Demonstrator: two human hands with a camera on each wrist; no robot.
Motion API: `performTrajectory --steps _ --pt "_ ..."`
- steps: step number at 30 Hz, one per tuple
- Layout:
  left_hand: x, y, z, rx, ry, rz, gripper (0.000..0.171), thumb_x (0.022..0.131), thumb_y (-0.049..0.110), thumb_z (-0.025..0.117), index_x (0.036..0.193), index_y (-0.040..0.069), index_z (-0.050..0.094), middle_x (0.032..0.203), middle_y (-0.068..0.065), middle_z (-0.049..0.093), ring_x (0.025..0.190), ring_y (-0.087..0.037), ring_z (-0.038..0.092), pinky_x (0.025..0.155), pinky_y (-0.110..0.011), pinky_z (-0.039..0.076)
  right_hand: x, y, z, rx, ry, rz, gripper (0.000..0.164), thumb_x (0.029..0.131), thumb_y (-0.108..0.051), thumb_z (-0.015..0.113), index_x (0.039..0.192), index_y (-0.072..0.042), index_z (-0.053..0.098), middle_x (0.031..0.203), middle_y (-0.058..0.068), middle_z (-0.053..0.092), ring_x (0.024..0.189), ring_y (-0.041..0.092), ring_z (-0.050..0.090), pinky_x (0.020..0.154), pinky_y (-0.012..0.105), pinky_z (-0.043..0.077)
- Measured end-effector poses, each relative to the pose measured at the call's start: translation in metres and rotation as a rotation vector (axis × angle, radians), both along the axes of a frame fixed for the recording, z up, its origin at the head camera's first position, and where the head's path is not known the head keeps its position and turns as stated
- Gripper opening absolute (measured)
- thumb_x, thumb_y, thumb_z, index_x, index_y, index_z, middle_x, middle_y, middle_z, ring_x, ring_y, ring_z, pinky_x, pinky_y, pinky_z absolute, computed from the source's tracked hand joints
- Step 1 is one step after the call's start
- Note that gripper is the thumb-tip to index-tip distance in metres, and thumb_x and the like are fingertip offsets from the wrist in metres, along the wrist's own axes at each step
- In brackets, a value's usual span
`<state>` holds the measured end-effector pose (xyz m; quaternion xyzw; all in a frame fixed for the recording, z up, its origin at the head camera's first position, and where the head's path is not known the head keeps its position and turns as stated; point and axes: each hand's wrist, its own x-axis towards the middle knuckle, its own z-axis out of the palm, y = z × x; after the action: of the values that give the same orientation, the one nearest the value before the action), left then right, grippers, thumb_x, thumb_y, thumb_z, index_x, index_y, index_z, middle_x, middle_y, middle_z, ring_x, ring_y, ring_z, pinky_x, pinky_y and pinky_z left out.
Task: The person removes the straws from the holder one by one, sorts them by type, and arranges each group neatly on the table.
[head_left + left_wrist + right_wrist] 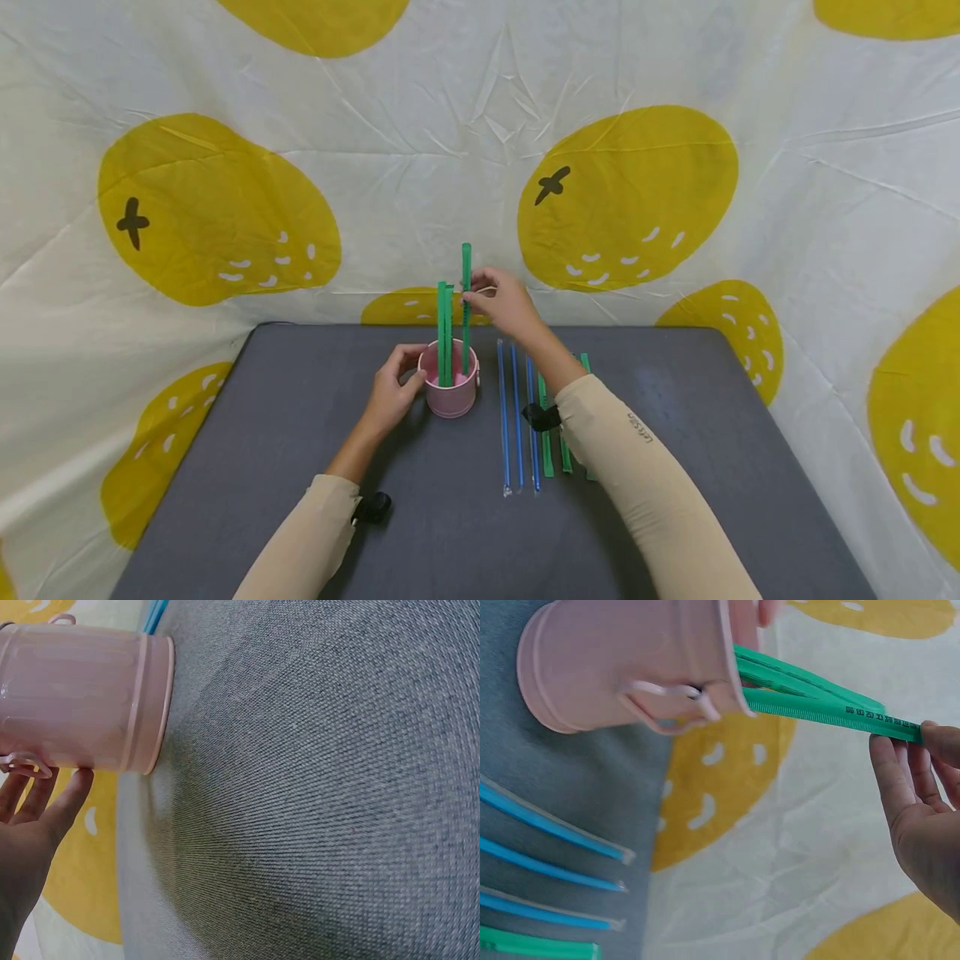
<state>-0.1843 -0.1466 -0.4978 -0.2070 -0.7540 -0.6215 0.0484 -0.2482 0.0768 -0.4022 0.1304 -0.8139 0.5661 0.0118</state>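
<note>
A small pink bucket (453,403) with side loops stands upright toward the back of the dark table. My left hand (393,385) holds it by its left side, the fingertips touching the wall beside a loop in the left wrist view. Several green wrapped straws (444,333) stand inside, leaning together. My right hand (512,307) pinches another green wrapped straw (817,711) near its upper end, between thumb and fingers. Black print and fine ridges show along this straw. Its lower part is inside the bucket; whether it touches the bottom is hidden.
Right of the bucket lie blue straws (504,417) in clear wrappers, side by side. Beyond them are more green wrapped straws (547,454), partly covered by my right forearm. A white cloth (420,208) with yellow fruit shapes hangs behind the table (300,400).
</note>
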Motion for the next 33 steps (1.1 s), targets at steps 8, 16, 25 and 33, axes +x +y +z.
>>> performTrajectory --steps 8,16,25,33 --pt "0.001 -0.001 0.002 -0.012 -0.008 0.005 0.039 0.09 -0.004 0.058 0.127 -0.01 0.05 0.126 -0.031 0.056 0.119 -0.048 0.053 0.092 -0.014 0.045 0.004 0.016 0.028 -0.159 0.054 0.03 0.03 0.093 -0.012 0.062 0.117 0.004 0.057 0.105 0.012 0.062 0.101 0.033 0.067 0.085 0.038 0.056" --pt "0.004 -0.002 0.003 -0.018 0.001 0.001 0.039 0.09 -0.001 0.06 0.126 -0.012 0.049 0.126 -0.032 0.055 0.117 -0.049 0.054 0.098 -0.031 0.049 0.012 0.037 0.054 -0.334 0.131 0.015 0.029 0.089 -0.008 0.066 0.114 0.006 0.059 0.098 0.005 0.065 0.089 0.02 0.071 0.082 0.041 0.056" --pt "0.003 -0.001 0.002 -0.007 0.002 -0.007 0.039 0.089 -0.004 0.059 0.126 -0.012 0.05 0.126 -0.032 0.056 0.117 -0.046 0.055 0.102 -0.059 0.04 0.024 0.076 0.073 -0.477 0.138 -0.012 0.024 0.088 -0.007 0.067 0.11 0.001 0.062 0.099 0.01 0.062 0.09 0.026 0.071 0.078 0.034 0.058" --pt "0.004 -0.003 0.0 -0.012 -0.004 -0.005 0.039 0.09 -0.002 0.059 0.126 -0.012 0.049 0.126 -0.031 0.056 0.117 -0.045 0.055 0.094 -0.017 0.046 0.029 0.113 0.061 -0.408 0.119 -0.069 0.025 0.089 -0.01 0.066 0.111 0.002 0.061 0.109 0.008 0.063 0.091 0.022 0.071 0.078 0.031 0.058"
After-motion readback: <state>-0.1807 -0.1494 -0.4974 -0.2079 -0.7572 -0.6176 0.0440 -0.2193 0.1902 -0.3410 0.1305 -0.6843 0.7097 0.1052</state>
